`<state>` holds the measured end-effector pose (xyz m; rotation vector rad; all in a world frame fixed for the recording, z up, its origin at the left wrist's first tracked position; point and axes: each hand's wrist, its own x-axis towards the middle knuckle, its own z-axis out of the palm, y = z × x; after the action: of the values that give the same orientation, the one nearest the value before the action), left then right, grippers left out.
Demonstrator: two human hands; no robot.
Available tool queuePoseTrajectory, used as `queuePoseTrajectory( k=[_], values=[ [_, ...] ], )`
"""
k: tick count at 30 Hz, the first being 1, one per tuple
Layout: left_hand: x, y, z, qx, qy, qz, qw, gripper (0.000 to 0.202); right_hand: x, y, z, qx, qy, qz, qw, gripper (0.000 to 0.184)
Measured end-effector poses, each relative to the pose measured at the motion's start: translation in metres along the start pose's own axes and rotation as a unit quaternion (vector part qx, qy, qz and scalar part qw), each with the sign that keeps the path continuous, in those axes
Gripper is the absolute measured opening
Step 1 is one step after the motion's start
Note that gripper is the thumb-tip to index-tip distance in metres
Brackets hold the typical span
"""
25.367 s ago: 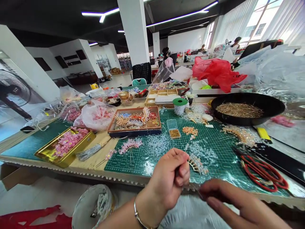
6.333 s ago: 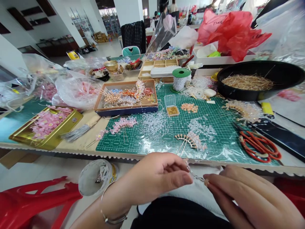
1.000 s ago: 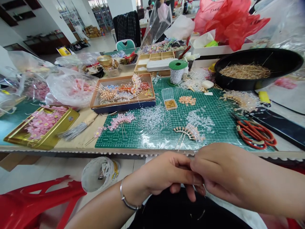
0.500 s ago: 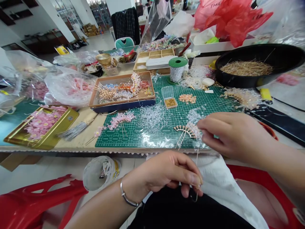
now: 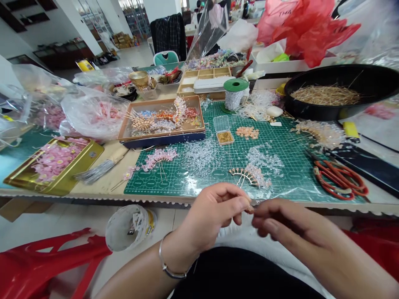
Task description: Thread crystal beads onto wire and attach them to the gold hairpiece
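My left hand (image 5: 222, 211) is closed in a pinch on a small pinkish beaded piece (image 5: 249, 208) just past the mat's front edge. Close against it from the right, my right hand (image 5: 286, 226) has its fingertips pressed together at the piece; what they hold is too small to make out. Beyond both hands a gold hair comb (image 5: 247, 174) lies on the green cutting mat (image 5: 199, 182), its right part covered with clear and pinkish beads. Loose clear beads (image 5: 201, 155) are spread over the mat, with another small heap (image 5: 264, 158) behind the comb.
Orange-handled pliers (image 5: 339, 178) lie at the right. A pink hair comb (image 5: 158, 158) and a gold tin (image 5: 93, 153) of pink flowers are at left. Farther back stand a shallow box (image 5: 162, 139), a green spool (image 5: 236, 85), a small bead case (image 5: 225, 137) and a black basin (image 5: 311, 110).
My right hand has come down from beside the gold comb to meet my left hand, uncovering the pliers. My left hand has risen toward the table edge with the small piece.
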<state>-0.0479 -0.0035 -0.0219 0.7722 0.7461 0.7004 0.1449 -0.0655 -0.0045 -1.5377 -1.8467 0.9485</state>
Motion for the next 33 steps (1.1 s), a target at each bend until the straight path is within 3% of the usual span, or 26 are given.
queuePoseTrajectory(
  k=[1,3,5,7,10,14,19,24,33],
  values=[
    [0.000,0.000,0.002,0.028,0.012,0.025,0.999,0.007,0.003,-0.001,0.008,0.092,-0.038,0.038,0.994,0.023],
    [-0.002,0.000,0.004,0.083,0.026,0.071,0.994,0.003,0.010,0.000,0.018,0.261,-0.082,0.102,0.956,0.025],
    [-0.004,0.002,0.003,0.129,0.026,0.098,0.986,0.004,0.014,0.002,0.023,0.370,-0.083,0.133,0.916,0.025],
    [-0.006,0.003,0.002,0.160,0.021,0.104,0.981,0.005,0.014,0.004,0.026,0.431,-0.082,0.148,0.887,0.024],
    [-0.010,0.005,0.001,0.192,0.022,0.096,0.977,0.006,0.012,0.005,0.031,0.459,-0.083,0.157,0.870,0.027],
    [-0.013,0.007,0.002,0.185,0.010,0.060,0.981,0.013,0.008,0.011,0.035,0.421,-0.046,0.165,0.891,0.033],
    [-0.013,0.007,0.002,0.071,0.002,0.015,0.997,0.019,0.003,0.017,0.033,0.322,-0.014,0.144,0.935,0.036],
    [-0.011,0.002,0.001,0.040,0.001,0.027,0.999,0.010,0.003,0.008,0.033,0.261,-0.001,0.116,0.958,0.031],
    [-0.008,-0.006,0.008,-0.042,0.035,0.029,0.998,0.016,0.006,0.003,0.037,0.127,0.000,0.091,0.988,0.034]
  ],
)
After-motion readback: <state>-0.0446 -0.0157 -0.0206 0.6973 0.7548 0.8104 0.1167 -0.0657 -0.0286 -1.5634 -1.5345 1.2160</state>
